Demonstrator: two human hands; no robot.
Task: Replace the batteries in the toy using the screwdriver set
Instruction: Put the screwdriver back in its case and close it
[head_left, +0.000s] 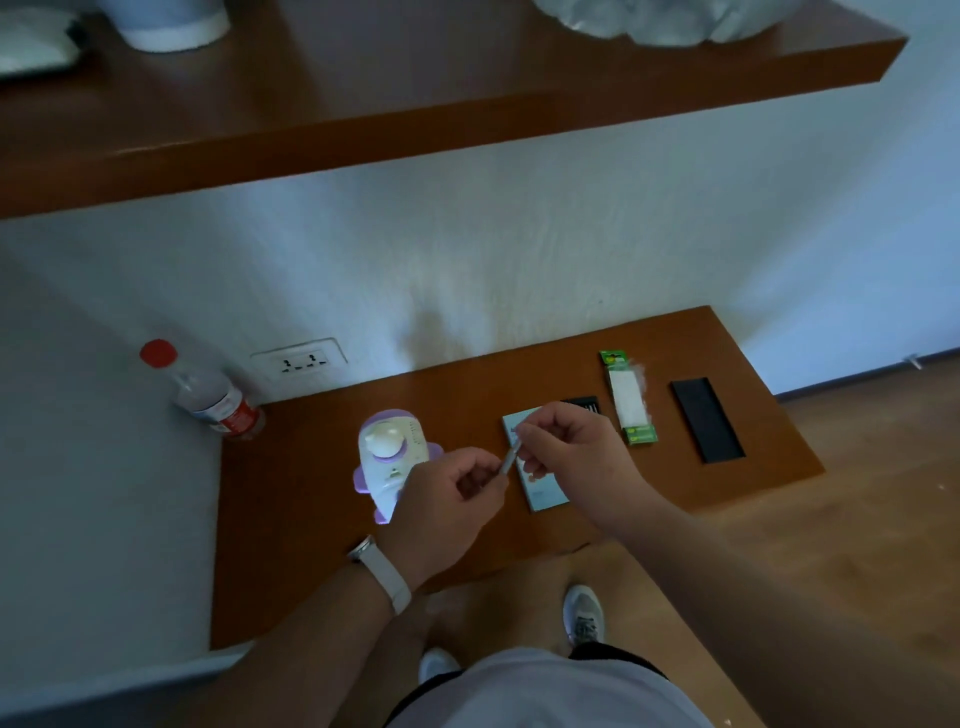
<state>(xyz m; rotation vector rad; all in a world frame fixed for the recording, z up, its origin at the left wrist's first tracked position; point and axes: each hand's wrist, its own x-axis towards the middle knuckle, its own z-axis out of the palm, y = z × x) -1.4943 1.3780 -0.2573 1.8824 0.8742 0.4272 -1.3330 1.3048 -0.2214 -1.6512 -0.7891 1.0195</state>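
At mid-frame the driver is pinched at its 2 ends by the left hand and right hand, perhaps being assembled, and could be dropped if so light a grip slips; the toy lies just left.

Your view is dim, with a bluish cast over the wall. The brightest patches lie on the wall and floor at your right; the left side falls darker. Nothing is crisp: your left hand, right hand and the screwdriver pinched between them look soft, and things on the shelf at the top are blurred. The wide lens bends the worktop edges.
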